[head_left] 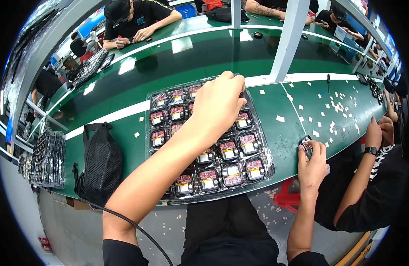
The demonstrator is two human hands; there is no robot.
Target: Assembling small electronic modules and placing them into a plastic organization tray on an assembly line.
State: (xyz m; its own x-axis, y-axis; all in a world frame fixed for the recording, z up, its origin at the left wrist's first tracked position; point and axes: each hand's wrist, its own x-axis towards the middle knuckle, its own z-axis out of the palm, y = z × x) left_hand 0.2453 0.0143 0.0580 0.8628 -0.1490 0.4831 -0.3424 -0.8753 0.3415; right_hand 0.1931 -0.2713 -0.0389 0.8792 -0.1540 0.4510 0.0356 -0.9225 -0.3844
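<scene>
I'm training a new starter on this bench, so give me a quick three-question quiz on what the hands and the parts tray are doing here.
1. True or false: the left hand reaches over the far side of the clear plastic tray of small red-and-black parts.
2. What does the right hand hold? A) a screwdriver B) one small red-and-black part C) a black mesh bag
3. Fill in: the small pale paper scraps lie scattered on the ____ worktable, to the tray's right.

Key: 1 true; 2 B; 3 green.
</scene>
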